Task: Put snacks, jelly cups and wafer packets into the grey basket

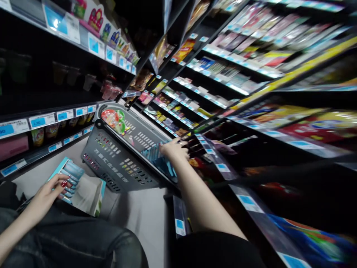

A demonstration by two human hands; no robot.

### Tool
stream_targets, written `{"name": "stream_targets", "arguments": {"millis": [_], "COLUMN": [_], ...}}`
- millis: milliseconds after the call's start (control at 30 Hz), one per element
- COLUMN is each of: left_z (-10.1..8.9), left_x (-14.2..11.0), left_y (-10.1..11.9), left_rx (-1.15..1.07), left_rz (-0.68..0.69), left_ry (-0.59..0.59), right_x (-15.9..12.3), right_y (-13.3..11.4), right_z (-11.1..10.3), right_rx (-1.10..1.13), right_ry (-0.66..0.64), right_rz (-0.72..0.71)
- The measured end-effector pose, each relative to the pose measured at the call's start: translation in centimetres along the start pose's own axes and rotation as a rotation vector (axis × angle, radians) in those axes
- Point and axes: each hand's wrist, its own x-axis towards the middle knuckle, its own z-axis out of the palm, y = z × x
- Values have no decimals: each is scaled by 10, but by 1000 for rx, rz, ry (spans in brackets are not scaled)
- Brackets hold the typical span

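On the floor at the lower left stands an opened cardboard box (92,191), with a row of small blue packets (73,178) in its left part and bare space in its right part. My left hand (57,188) has its fingers curled on those packets. A grey plastic shopping basket (111,158) stands in front of me, holding red and green round packs (114,118) at its far end and more blue packets (156,153) nearer its right end. Above that right end is my right hand (176,149), its fingers stretched out and apart, with nothing visible in them.
Shelves with price tags line both sides: cups and small packs on the left shelf (64,113), blurred bagged goods on the right rack (267,130). Pale floor (142,212) shows between basket and my knees. The right shelf edge (180,219) lies close to my right arm.
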Motion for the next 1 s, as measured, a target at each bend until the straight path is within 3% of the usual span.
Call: {"name": "stream_targets", "arguments": {"millis": [100,167,233,300,367,433,467,567,667,767,833,1000], "left_z": [0,0,-1,-2,-3,-3,-3,-2,-2,-3,-4,-1], "left_x": [-2,-3,-3,-2,-1,0,0,0,0,0,1,3], "left_y": [4,5,6,6,5,5,5,6,8,9,9,7], "left_rx": [19,36,39,26,12,1,-4,1,13,28,52,117], "left_rz": [25,37,46,49,42,30,31,47,64,62,43,-93], "left_ry": [0,16,31,35,38,39,40,45,48,45,49,45], "right_x": [-28,-62,-107,-155,-193,-215,-219,-215,-204,-198,-195,-205], "right_y": [-8,-15,-28,-49,-77,-106,-119,-147,-157,-157,-150,-104], "right_z": [-19,-32,-32,-11,30,80,105,164,193,196,184,112], "right_rx": [66,196,335,357,228,43,8,-68,-121,-132,-122,-80], "right_ry": [285,556,700,580,255,-72,-140,-259,-341,-375,-359,-188], "right_rz": [-126,-370,-684,-1023,-1220,-1190,-1185,-1162,-1126,-1134,-1159,-1180]}}
